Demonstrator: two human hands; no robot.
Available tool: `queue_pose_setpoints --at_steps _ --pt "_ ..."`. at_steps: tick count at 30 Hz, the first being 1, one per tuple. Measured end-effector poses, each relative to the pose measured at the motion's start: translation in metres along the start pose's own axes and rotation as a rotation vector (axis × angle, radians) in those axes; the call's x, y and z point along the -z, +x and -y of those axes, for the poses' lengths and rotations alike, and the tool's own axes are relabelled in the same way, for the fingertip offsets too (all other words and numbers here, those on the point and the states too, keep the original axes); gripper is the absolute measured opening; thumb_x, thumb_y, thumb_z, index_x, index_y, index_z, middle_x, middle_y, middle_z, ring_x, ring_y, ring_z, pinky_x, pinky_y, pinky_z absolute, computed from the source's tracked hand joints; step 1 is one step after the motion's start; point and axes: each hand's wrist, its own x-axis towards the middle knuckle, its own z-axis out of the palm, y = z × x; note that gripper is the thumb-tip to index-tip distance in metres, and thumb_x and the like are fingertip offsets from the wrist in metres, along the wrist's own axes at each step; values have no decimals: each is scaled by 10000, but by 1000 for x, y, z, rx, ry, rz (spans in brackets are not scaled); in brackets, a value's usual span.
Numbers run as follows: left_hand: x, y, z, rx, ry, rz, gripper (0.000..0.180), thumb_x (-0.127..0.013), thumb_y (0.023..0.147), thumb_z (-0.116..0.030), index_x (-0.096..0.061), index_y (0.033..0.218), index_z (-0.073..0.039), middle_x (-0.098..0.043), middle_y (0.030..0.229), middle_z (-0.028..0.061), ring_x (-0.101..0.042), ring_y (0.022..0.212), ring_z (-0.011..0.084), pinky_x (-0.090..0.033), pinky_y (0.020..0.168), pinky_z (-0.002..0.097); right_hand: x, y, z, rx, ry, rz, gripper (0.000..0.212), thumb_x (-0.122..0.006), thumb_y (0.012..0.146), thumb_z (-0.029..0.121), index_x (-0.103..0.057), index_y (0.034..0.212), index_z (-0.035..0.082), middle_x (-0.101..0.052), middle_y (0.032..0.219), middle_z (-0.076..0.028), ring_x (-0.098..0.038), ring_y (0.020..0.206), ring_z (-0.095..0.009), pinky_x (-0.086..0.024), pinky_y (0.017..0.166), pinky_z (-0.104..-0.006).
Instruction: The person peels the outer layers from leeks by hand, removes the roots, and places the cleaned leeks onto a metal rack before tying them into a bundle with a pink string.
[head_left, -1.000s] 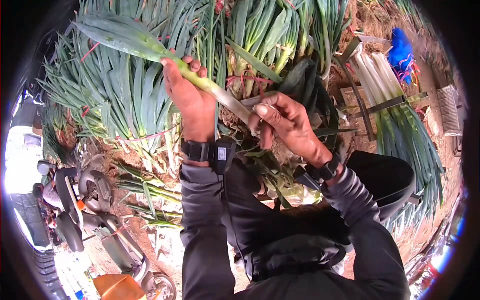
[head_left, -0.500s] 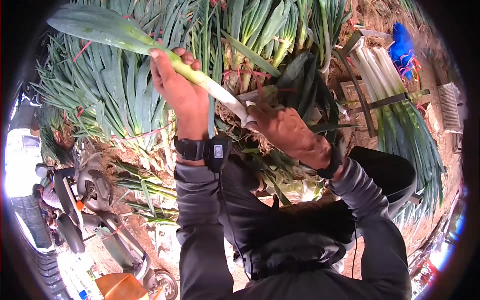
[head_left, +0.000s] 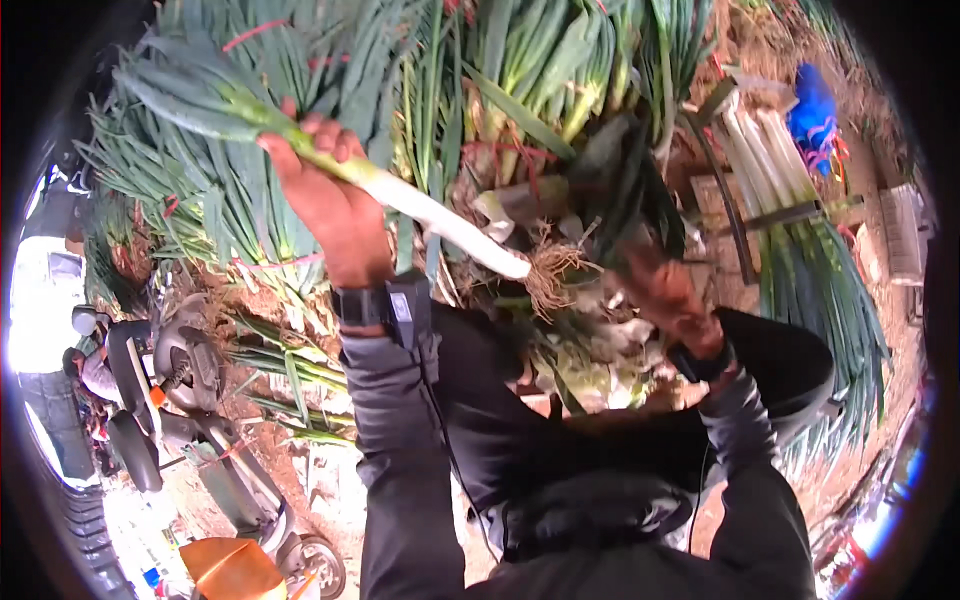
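A single leek (head_left: 440, 218) slants across the middle, its green leaves at the upper left and its white end toward the centre right. My left hand (head_left: 335, 210) is closed round its stalk where green turns to white. Brown, stringy roots (head_left: 552, 272) hang from the white end. To the right of these roots, apart from the leek, is my right hand (head_left: 668, 295); motion smears its fingers, so I cannot make out whether they hold anything. Pale scraps of leek leaf (head_left: 625, 345) lie below that hand.
Bundled leeks (head_left: 225, 200) with pink ties fill the far side. At the right, a metal frame (head_left: 735, 200) holds a stack of cleaned leeks (head_left: 815, 265), with a blue bundle (head_left: 810, 105) behind. A motorcycle (head_left: 230, 475) and an orange object (head_left: 232, 570) are at the left.
My right hand has left the leek's white end and moved right and down. A loose layer there is gone from the stalk, and the roots now show. My left hand has shifted slightly left and down.
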Motion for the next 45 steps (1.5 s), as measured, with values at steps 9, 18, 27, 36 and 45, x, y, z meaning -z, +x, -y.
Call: queue_pose_setpoints --at_steps 9,18,27,36,45 --pt "7 3 11 288 -529 117 595 -569 1020 -296 -422 1400 138 -520 912 60 -473 712 134 -415 583 262 25 148 94 211 818 699 586 -620 978 437 -577 1330 -30 -623 1238 -218 -657 1050 -300 -541 889 -385" --pt "-23 -13 50 119 -3 -7 549 -518 1030 -451 -508 1333 7 -604 821 52 -557 631 138 -499 508 308 -75 7 -6 -557 1938 229 424 -605 989 239 -598 1264 -83 -675 1222 -151 -679 1074 -259 -551 991 -395" --pt "-39 -10 16 50 9 71 525 -550 1022 -444 -493 1366 -52 -609 822 42 -565 643 120 -491 541 293 -45 -64 -82 -805 358 165 328 -588 1017 305 -688 906 13 -627 647 -63 -591 567 -144 -426 523 -328" --pt "-45 -17 49 -119 398 -118 426 -625 1011 -280 -488 1377 -112 -646 1051 81 -597 893 181 -477 843 373 -36 61 -16 172 -217 17 388 -697 934 235 -602 1274 74 -695 1027 -114 -688 770 -217 -567 653 -368" --pt "-33 -18 51 -37 234 -160 408 -722 947 -174 -521 1295 -106 -642 1033 84 -602 904 179 -502 859 365 -30 140 50 185 230 -184 269 -701 890 93 -638 1150 58 -655 1042 -161 -661 851 -304 -565 733 -400"
